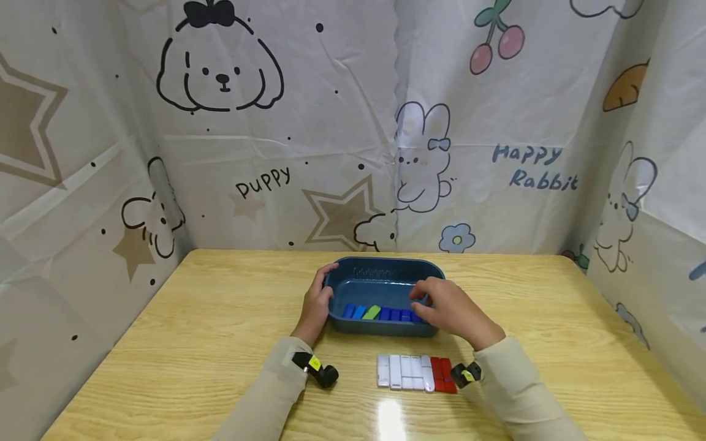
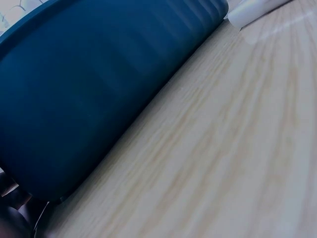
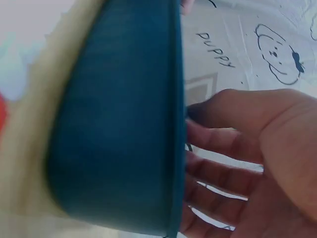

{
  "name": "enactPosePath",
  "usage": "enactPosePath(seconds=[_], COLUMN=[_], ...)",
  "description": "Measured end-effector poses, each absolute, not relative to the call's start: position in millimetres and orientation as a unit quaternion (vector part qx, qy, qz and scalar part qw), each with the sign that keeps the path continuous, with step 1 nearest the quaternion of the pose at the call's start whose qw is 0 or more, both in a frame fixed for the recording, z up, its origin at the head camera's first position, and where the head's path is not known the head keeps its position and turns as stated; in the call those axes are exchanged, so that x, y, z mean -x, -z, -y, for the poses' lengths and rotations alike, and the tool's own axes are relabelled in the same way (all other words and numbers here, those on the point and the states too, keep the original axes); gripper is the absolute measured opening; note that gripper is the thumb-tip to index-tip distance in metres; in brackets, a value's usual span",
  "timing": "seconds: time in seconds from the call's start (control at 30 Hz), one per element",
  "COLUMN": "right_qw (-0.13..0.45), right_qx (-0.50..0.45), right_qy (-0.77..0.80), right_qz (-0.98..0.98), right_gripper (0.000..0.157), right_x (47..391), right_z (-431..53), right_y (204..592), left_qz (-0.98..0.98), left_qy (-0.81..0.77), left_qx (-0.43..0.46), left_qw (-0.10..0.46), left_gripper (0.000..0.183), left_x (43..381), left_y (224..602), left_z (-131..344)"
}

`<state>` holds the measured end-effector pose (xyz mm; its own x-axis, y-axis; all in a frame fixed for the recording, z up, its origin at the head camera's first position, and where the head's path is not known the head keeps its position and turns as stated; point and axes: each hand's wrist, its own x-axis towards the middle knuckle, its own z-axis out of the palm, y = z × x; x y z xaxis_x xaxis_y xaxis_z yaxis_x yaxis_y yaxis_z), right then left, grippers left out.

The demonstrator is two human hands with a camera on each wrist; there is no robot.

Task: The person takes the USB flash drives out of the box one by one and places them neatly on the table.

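Observation:
A dark blue rectangular bin (image 1: 380, 329) stands on the table. My left hand (image 1: 317, 304) grips its left side, with the thumb near the rim; in the left wrist view the bin's wall (image 2: 99, 84) fills the upper left. Over the bin's right end is my right hand (image 1: 449, 306), its bent thumb and index finger apart above dark blue blocks (image 1: 395, 315). In the right wrist view the rim hides those fingertips, and I see nothing between them. Along the bin's near inner side lie a green block (image 1: 372, 312) and lighter blue blocks (image 1: 360, 312).
In front of the bin, white blocks (image 1: 394, 372) and red blocks (image 1: 443, 374) lie side by side in a flat group on the wooden table (image 1: 231, 318). A printed curtain (image 1: 336, 135) hangs behind the table and along both sides.

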<state>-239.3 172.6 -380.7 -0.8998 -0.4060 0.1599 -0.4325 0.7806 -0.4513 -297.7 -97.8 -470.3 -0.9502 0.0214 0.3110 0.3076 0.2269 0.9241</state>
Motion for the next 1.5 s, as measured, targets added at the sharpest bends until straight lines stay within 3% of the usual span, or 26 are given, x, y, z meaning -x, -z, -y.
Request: enactPosePath(seconds=[0.2, 0.73, 1.5], right_qw=[-0.016, -0.062, -0.036], right_qx=[-0.202, -0.163, -0.153], right_qy=[-0.226, -0.152, -0.225], right_qz=[0.953, 0.973, 0.962], right_gripper=[0.02, 0.026, 0.016], right_x=[252.9, 268.1, 282.6], right_z=[-174.0, -154.1, -156.3], right_y=[376.1, 395.4, 406.0], left_qz=[0.773, 0.776, 0.773], left_qy=[0.613, 0.612, 0.616], left_qx=[0.113, 0.109, 0.108], left_qw=[0.117, 0.112, 0.107], left_gripper=[0.057, 0.056, 0.056], left_x=[297.1, 297.4, 296.3], left_y=[468.8, 467.9, 468.5], left_z=[95.6, 100.6, 99.8])
